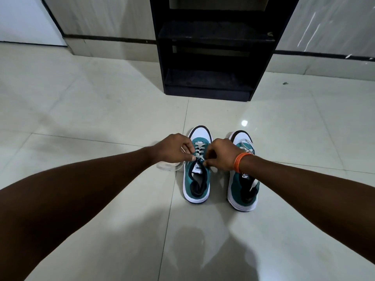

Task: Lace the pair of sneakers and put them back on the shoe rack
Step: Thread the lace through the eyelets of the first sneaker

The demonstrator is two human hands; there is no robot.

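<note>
Sneakers (220, 169): side by side, toes toward rack (211, 57).
My hands: left (174, 148), right (222, 154) pinch left sneaker's lace (199, 153).

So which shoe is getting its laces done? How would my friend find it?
Find the tall black shoe rack against the wall; two teal and white sneakers sit side by side on the shiny floor tiles before it. It is the left sneaker, under both hands. Its lace crisscrosses neatly up the front, while the right sneaker has a loose lace.
</note>
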